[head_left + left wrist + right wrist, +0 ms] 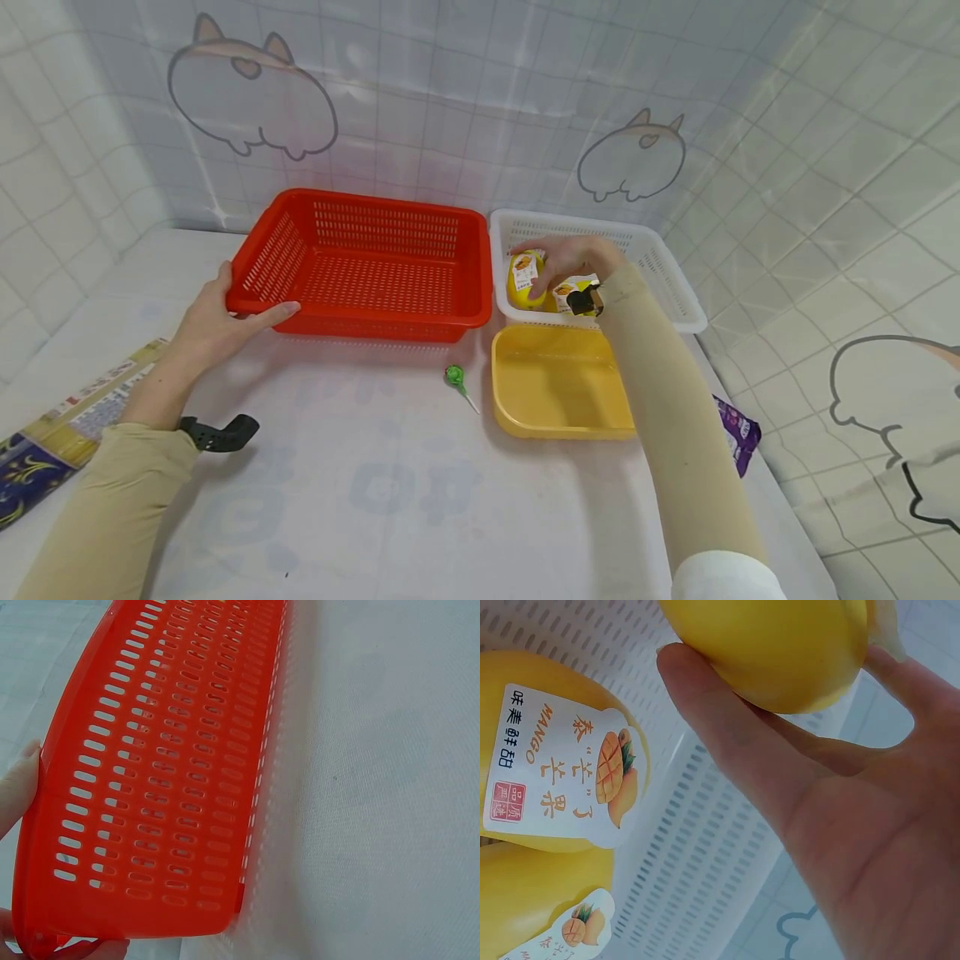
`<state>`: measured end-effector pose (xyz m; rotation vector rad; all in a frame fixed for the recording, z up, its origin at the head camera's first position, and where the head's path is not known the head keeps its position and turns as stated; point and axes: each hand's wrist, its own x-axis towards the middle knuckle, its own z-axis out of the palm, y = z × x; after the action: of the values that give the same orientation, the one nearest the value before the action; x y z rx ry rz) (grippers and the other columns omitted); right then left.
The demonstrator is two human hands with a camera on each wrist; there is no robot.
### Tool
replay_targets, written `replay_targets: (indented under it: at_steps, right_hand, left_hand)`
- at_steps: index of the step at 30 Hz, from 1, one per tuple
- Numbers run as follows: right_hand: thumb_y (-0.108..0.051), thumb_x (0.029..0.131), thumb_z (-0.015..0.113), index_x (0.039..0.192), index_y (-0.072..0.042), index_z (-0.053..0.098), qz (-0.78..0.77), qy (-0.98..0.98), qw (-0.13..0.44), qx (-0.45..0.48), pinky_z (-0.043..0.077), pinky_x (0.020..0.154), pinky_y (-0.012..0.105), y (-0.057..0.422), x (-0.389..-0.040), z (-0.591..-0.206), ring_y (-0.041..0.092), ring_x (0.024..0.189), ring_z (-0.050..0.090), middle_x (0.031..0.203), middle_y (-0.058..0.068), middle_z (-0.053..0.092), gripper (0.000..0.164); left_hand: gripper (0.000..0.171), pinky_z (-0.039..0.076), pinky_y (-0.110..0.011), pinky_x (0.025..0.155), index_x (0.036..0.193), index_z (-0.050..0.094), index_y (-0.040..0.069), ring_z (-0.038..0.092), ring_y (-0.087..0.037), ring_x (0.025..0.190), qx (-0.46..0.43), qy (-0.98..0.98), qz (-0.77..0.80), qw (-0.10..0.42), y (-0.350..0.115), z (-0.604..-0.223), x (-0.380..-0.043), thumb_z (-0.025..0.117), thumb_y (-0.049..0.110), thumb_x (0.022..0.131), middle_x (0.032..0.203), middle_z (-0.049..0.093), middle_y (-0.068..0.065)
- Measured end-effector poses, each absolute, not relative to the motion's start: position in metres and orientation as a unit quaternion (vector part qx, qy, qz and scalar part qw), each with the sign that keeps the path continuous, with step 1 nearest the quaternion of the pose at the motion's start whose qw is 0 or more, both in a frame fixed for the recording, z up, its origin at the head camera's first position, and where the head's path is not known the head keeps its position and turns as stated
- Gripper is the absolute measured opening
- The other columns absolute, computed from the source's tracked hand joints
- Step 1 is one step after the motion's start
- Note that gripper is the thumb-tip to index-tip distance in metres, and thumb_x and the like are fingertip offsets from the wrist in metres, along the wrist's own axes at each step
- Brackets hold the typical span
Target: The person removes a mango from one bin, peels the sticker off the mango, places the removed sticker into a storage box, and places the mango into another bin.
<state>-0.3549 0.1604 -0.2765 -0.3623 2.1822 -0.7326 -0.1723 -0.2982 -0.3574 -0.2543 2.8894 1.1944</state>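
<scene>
My left hand [213, 325] grips the near left corner of a red plastic basket [378, 321], with fingers at its left side and the thumb along the front rim. Slotted basket wall [165, 772] fills much of the left wrist view. Inside a white basket [678, 300], my right hand [573, 254] holds a yellow mango [780, 652] between thumb and fingers. Below that hand lie other mangoes; in the right wrist view, one labelled mango [547, 765] sits against another mango [540, 892]. The forearm hides part of the white basket.
A yellow tub [558, 392] stands in front of the white basket. Left of it lies a green lollipop [455, 377]. A purple packet [738, 433] is at the right edge, partly behind the forearm. A patterned blue and gold package [71, 425] lies at far left.
</scene>
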Motion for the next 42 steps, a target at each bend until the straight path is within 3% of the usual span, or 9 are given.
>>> replay_targets:
  at_steps: [9, 14, 22, 27, 42]
  right_hand:
    - [-0.005, 0.08, 0.083, 0.159, -0.021, 0.027, -0.311, 0.86, 0.37, -0.162, 0.043, 0.11, 0.053, 0.166, -0.348, -0.276, 0.031, 0.121, 0.054, 0.159, 0.006, 0.027, 0.098]
    - [-0.008, 0.078, 0.085, 0.157, -0.027, 0.03, -0.314, 0.87, 0.347, -0.157, 0.043, 0.11, 0.052, 0.169, -0.345, -0.275, 0.03, 0.122, 0.054, 0.158, 0.004, 0.029, 0.098]
    - [-0.013, 0.076, 0.088, 0.154, -0.034, 0.033, -0.313, 0.881, 0.311, -0.17, 0.047, 0.108, 0.049, 0.177, -0.339, -0.272, 0.03, 0.137, 0.035, 0.161, 0.002, 0.027, 0.098]
    - [-0.019, 0.077, 0.088, 0.154, -0.035, 0.033, -0.298, 0.889, 0.288, -0.192, 0.046, 0.107, 0.048, 0.181, -0.335, -0.271, 0.032, 0.141, 0.03, 0.162, 0.0, 0.025, 0.096]
    - [-0.022, 0.076, 0.089, 0.153, -0.039, 0.035, -0.342, 0.883, 0.262, -0.184, 0.046, 0.103, 0.058, 0.185, -0.319, -0.265, 0.03, 0.118, 0.045, 0.146, 0.004, 0.04, 0.095]
  left_hand:
    - [0.125, 0.031, -0.076, 0.102, 0.155, -0.021, 0.006, 0.025, -0.055, 0.134, -0.082, 0.921, 0.382, 0.004, -0.298, -0.358, -0.172, 0.06, 0.071, 0.085, 0.156, 0.014, -0.037]
    - [0.124, 0.032, -0.075, 0.102, 0.155, -0.02, 0.005, 0.026, -0.054, 0.133, -0.078, 0.921, 0.383, 0.003, -0.299, -0.358, -0.172, 0.061, 0.069, 0.086, 0.156, 0.015, -0.037]
    - [0.124, 0.032, -0.076, 0.103, 0.155, -0.02, 0.005, 0.025, -0.054, 0.135, -0.079, 0.92, 0.383, 0.004, -0.297, -0.358, -0.172, 0.061, 0.068, 0.086, 0.157, 0.013, -0.037]
    - [0.123, 0.032, -0.076, 0.103, 0.155, -0.021, 0.005, 0.026, -0.055, 0.134, -0.076, 0.921, 0.382, 0.001, -0.297, -0.358, -0.172, 0.06, 0.068, 0.087, 0.156, 0.014, -0.037]
    - [0.122, 0.03, -0.077, 0.103, 0.154, -0.021, 0.005, 0.023, -0.056, 0.136, -0.076, 0.921, 0.381, 0.006, -0.298, -0.357, -0.172, 0.06, 0.068, 0.088, 0.158, 0.009, -0.037]
